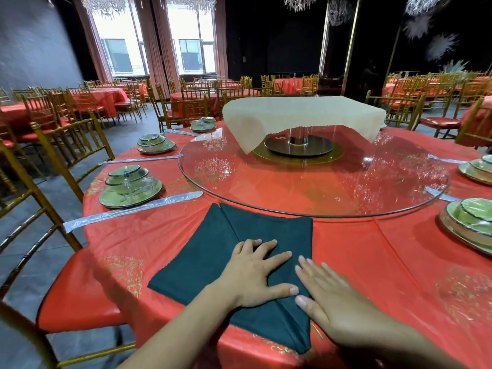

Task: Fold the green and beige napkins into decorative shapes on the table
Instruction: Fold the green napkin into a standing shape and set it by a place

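Observation:
A dark green napkin lies folded into a diamond-like shape on the red tablecloth at the table's near edge, its near point hanging over the rim. My left hand presses flat on the napkin's middle with its fingers spread. My right hand lies flat on the napkin's right side, fingers straight, close beside the left thumb. A beige napkin is draped over the raised stand at the centre of the glass turntable, far from both hands.
The round glass turntable fills the table's middle. Wrapped green place settings stand at the left and at the right, with wrapped cutlery beside them. Gold chairs ring the table.

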The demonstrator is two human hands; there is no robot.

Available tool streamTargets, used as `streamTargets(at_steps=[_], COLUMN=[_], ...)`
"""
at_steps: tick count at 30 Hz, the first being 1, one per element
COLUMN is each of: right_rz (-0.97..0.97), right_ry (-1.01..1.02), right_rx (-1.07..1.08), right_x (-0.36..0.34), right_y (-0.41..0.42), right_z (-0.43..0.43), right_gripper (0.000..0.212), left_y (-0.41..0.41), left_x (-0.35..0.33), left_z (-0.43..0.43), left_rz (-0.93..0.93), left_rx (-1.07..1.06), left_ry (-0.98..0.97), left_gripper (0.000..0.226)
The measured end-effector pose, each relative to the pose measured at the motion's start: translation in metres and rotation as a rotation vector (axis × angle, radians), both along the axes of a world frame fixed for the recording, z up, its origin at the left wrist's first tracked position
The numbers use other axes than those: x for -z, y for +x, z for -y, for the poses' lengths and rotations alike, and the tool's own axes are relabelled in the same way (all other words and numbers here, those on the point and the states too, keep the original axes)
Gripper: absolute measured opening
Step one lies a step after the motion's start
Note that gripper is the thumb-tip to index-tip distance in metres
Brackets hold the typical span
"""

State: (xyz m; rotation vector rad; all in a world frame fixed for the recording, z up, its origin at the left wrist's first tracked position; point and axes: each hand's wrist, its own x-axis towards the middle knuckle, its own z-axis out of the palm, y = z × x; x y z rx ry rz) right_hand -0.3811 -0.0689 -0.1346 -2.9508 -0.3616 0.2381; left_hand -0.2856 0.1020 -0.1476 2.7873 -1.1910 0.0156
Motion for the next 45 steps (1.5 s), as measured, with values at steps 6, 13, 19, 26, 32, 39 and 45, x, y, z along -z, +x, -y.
streamTargets(at_steps=[6,13,19,26,32,39,45], right_rz=[0.249,0.277,0.198,0.261,0.312,0.295,0.256], right_ry=[0.278,0.261,0.127,0.077,-0.003,0.134,0.139], right_rx=[0.008,-0.007,0.071,0.079,0.06,0.065,0.076], right_x=[-0.022,-0.018,-0.01,-0.004,0.001,0.003,0.004], right_y=[0.047,0.15,0.189,0.205,0.207,0.209,0.208], right_z=[-0.003,-0.051,-0.08,-0.085,-0.088,-0.087,-0.087], right_gripper=[0.06,0.032,0.027,0.024,0.017,0.03,0.03], left_y=[0.008,0.093,0.144,0.172,0.174,0.175,0.174], left_x=[-0.012,-0.039,-0.026,-0.026,-0.03,-0.036,-0.044], left_z=[0.001,-0.053,-0.073,-0.052,-0.043,-0.038,-0.034], left_rz=[-0.167,-0.079,-0.183,-0.342,-0.364,-0.311,-0.316], left_rx=[-0.009,-0.563,-0.776,-0.768,-0.819,-0.814,-0.78], left_ry=[-0.187,-0.524,-0.413,-0.506,-0.455,-0.354,-0.271], left_gripper=[0.085,0.02,0.015,0.019,0.025,0.028,0.029])
